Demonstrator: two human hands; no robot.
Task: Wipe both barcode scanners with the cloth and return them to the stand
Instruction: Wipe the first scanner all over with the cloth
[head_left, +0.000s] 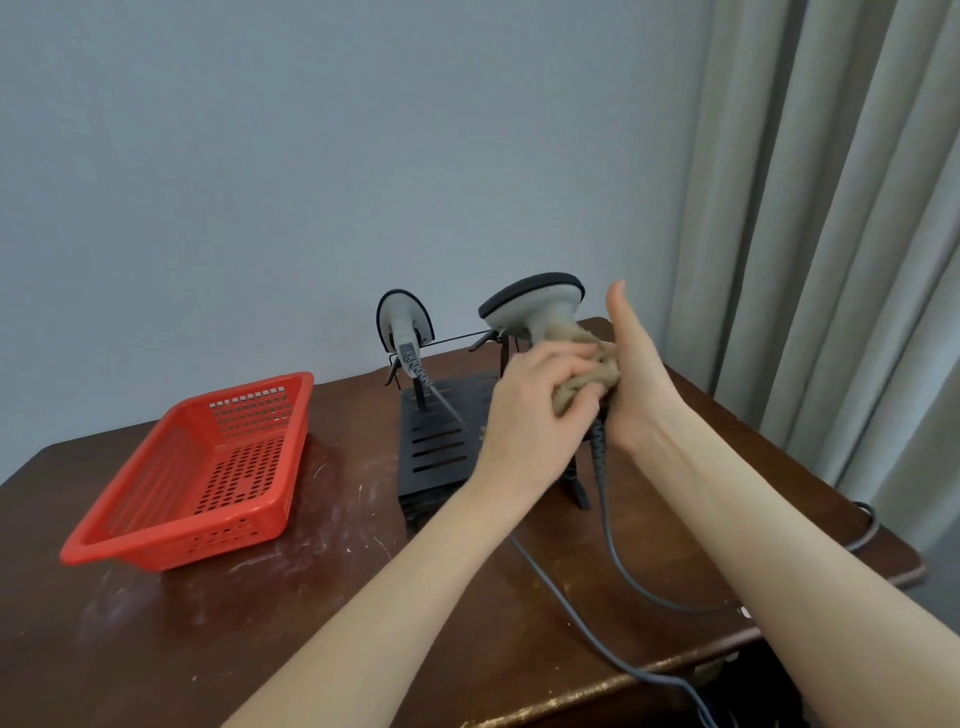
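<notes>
A grey barcode scanner (535, 304) with a dark rim is held up above the right side of the black stand (434, 447). A beige cloth (602, 358) is wrapped round its handle. My left hand (535, 400) grips the cloth against the handle. On the handle's right side is my right hand (641, 379), thumb pointing up, holding the handle with its fingers hidden behind the cloth. The second scanner (404, 322) hangs on the left end of the stand, head up.
A red plastic basket (192, 467) sits at the left on the dark wooden table (260, 623). Grey cables (613, 551) run from both scanners over the table's right front edge. A curtain (831, 208) hangs at the right, beside a plain wall.
</notes>
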